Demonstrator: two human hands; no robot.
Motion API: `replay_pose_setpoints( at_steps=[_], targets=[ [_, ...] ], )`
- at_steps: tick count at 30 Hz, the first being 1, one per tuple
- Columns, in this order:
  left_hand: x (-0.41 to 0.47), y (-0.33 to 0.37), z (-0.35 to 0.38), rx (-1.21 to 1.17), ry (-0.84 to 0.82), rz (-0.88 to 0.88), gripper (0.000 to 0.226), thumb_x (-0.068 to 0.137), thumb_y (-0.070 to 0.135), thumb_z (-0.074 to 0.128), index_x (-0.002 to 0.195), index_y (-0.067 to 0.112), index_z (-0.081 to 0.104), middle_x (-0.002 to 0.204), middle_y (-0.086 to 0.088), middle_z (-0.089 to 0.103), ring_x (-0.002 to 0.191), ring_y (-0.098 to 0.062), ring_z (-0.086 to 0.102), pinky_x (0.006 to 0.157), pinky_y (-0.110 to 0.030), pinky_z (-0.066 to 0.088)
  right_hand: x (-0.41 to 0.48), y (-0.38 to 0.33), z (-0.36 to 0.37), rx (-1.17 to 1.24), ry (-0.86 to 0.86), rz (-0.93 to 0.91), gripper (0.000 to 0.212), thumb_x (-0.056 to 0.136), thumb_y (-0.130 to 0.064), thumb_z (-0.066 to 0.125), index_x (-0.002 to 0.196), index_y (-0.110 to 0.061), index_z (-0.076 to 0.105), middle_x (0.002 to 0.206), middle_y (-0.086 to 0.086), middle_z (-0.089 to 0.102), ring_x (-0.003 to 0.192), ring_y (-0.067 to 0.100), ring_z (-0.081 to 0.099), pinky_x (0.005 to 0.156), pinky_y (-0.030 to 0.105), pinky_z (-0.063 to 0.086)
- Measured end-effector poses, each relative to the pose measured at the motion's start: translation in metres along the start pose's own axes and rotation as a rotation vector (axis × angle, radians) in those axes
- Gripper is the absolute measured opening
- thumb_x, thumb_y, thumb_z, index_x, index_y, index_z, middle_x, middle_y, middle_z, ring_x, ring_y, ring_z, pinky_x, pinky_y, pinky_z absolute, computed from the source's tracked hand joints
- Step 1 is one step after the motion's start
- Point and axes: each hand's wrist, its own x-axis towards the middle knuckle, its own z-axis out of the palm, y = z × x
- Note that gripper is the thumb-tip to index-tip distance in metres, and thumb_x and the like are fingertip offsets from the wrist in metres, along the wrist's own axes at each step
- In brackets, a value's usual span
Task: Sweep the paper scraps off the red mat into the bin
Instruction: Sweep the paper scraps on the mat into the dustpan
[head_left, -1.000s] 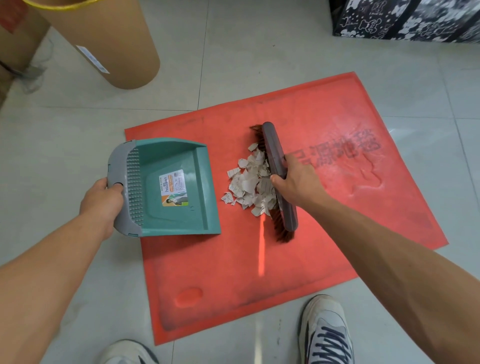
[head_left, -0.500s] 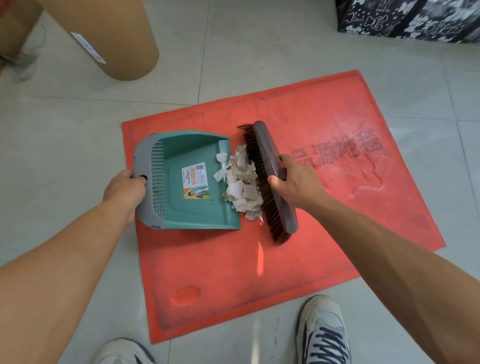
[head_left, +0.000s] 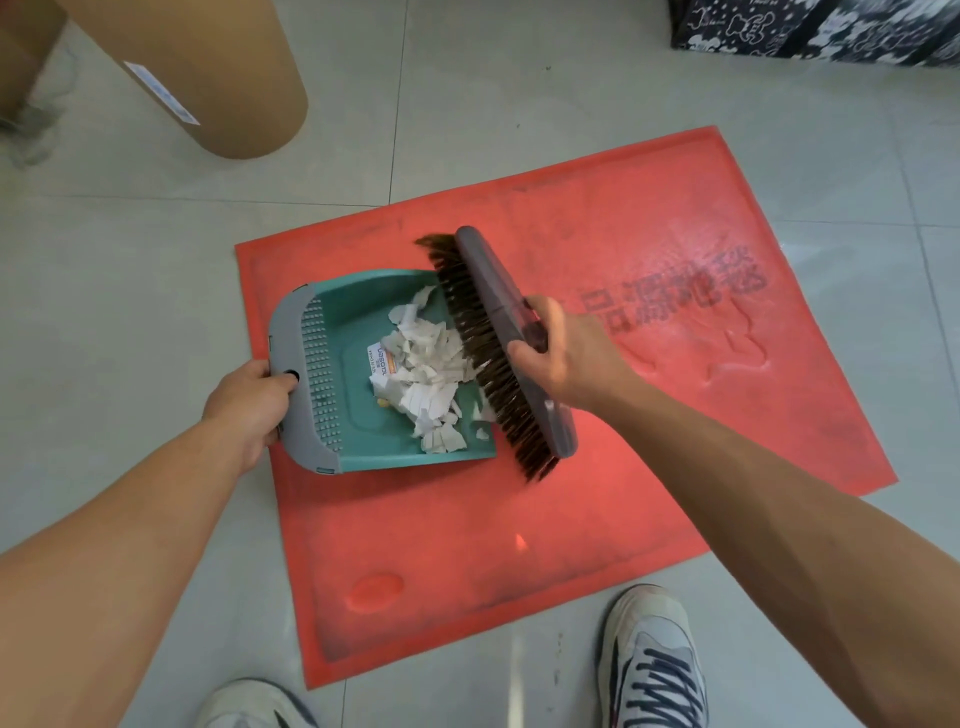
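Now paper scraps (head_left: 426, 374) (all) fill dustpan (head_left: 358, 431).

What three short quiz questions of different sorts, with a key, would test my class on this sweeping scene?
1. True or false: the paper scraps lie inside the teal dustpan.
2. Which hand grips the brush? A) left hand B) right hand C) both hands
3. Fill in: the dustpan rests on the red ____.

Key: 1 true. 2 B. 3 mat.
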Motion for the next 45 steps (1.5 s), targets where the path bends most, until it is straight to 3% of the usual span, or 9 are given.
replay_pose_setpoints(
  at_steps=[10,16,22,27,32,36,39,42,45],
  targets=[
    [0.0,0.009,-0.021,0.078,0.091,0.069,0.018,0.092,0.02,0.055,0.107,0.028,0.061,0.111,-0.006,0.067,0.101,-0.031,0.064,0.088,-0.049,0.055,0.001,0.031,-0.014,-0.089,0.045,0.23,0.028,0.087,-0.028,0.054,0.109,-0.01,0.05,0.081,0.015,0.057,0.069,0.033,0.051,0.057,0.032,0.036],
    [0.001,0.017,-0.039,0.115,0.088,0.079,0.019,0.093,0.019,0.056,0.11,0.025,0.062,0.113,-0.007,0.068,0.101,-0.03,0.064,0.089,-0.05,0.055,-0.005,0.033,-0.008,-0.14,0.099,0.314,0.029,0.089,-0.027,0.051,0.111,-0.009,0.045,0.079,0.015,0.052,0.068,0.036,0.052,0.057,0.035,0.04],
    [-0.019,0.006,-0.009,0.023,0.016,0.017,0.015,0.095,0.012,0.052,0.103,0.019,0.063,0.109,-0.01,0.067,0.099,-0.031,0.064,0.088,-0.046,0.054,-0.006,0.015,0.007,-0.092,0.005,0.173,0.033,0.09,-0.029,0.055,0.112,-0.006,0.047,0.084,0.021,0.059,0.077,0.039,0.057,0.059,0.036,0.037],
    [-0.024,0.001,0.015,0.044,0.032,0.05,0.014,0.084,0.023,0.055,0.092,0.025,0.067,0.105,-0.005,0.071,0.096,-0.029,0.066,0.091,-0.05,0.054,-0.008,0.001,0.014,0.019,-0.021,0.146,0.038,0.092,-0.034,0.055,0.115,-0.006,0.047,0.086,0.017,0.064,0.078,0.038,0.058,0.067,0.044,0.048],
    [-0.024,0.001,0.016,0.031,0.021,0.042,0.013,0.089,0.02,0.054,0.087,0.026,0.065,0.101,-0.003,0.07,0.094,-0.028,0.066,0.09,-0.05,0.055,-0.014,0.0,0.012,0.074,-0.041,0.136,0.045,0.092,-0.038,0.057,0.124,-0.007,0.048,0.093,0.014,0.065,0.084,0.034,0.059,0.069,0.039,0.046],
    [-0.015,-0.005,0.01,0.017,-0.014,0.036,0.013,0.086,0.022,0.056,0.087,0.028,0.068,0.1,-0.002,0.072,0.095,-0.028,0.068,0.09,-0.052,0.055,-0.015,0.0,-0.002,0.118,0.0,0.119,0.037,0.091,-0.034,0.058,0.118,-0.008,0.054,0.086,0.008,0.062,0.077,0.028,0.056,0.059,0.033,0.034],
    [-0.017,-0.006,0.007,0.01,-0.017,0.044,0.014,0.089,0.02,0.056,0.09,0.028,0.067,0.102,-0.003,0.072,0.096,-0.028,0.068,0.092,-0.052,0.054,-0.015,0.004,-0.016,0.093,0.052,0.111,0.04,0.088,-0.037,0.055,0.116,-0.009,0.056,0.084,0.01,0.061,0.076,0.031,0.057,0.056,0.033,0.036],
    [-0.018,-0.009,0.002,0.024,0.016,0.056,0.014,0.09,0.02,0.054,0.087,0.027,0.065,0.102,-0.003,0.071,0.097,-0.029,0.067,0.092,-0.053,0.053,-0.015,0.014,-0.026,0.053,0.126,0.132,0.047,0.087,-0.036,0.054,0.126,-0.009,0.052,0.086,0.014,0.061,0.076,0.032,0.055,0.061,0.035,0.04],
    [-0.016,-0.011,-0.002,-0.001,0.033,0.044,0.014,0.092,0.018,0.054,0.089,0.025,0.065,0.104,-0.004,0.071,0.098,-0.029,0.067,0.091,-0.051,0.054,-0.01,0.027,-0.029,0.008,0.18,0.212,0.049,0.09,-0.03,0.056,0.135,-0.012,0.047,0.088,0.008,0.056,0.076,0.026,0.049,0.064,0.029,0.034]
  ],
)
